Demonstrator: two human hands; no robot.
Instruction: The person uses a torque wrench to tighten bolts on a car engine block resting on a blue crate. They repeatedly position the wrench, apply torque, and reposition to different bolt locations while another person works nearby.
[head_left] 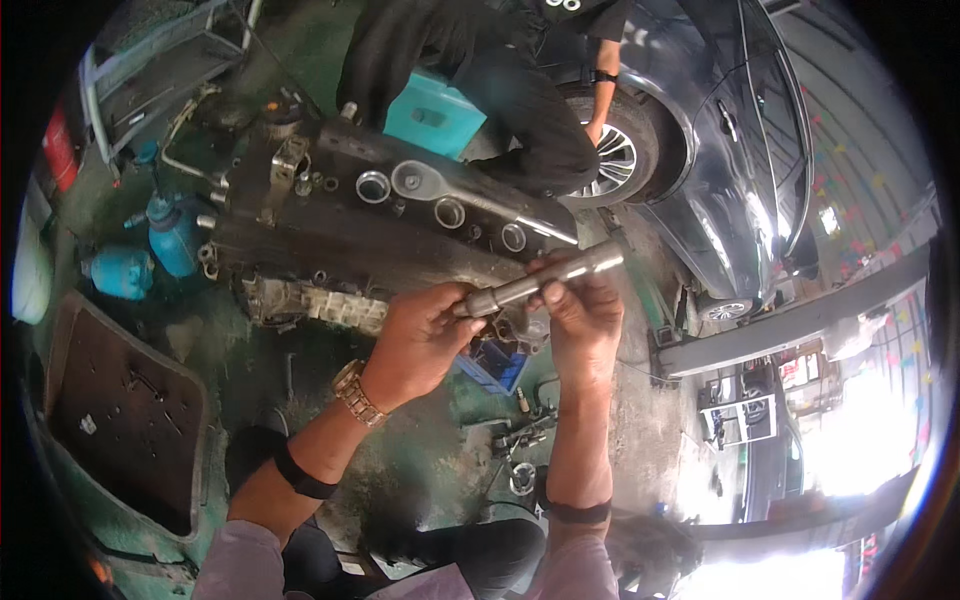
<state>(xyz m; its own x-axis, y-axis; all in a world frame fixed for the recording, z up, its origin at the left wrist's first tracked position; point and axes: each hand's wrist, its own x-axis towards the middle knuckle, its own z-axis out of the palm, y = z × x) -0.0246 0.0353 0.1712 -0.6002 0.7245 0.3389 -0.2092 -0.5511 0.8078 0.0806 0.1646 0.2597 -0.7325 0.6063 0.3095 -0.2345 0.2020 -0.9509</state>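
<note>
Metal shaft (517,290), left end pinched by left hand (416,338); right hand (586,328) clasping near middle

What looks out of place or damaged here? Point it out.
Small items lie scattered, unsorted, in the tray at left, which looks untidy. A ratchet lies slantwise across the engine block, among its round openings, seemingly set aside there. The held metal bar shows no obvious damage.

Head view: left fisheye of a head-worn pair. Faces down and forward from above; bare left hand (415,342) and bare right hand (582,325) are close, long dark metal engine (315,225) just beyond, glossy dark-grey car (715,165) farther off, upper right.
</note>
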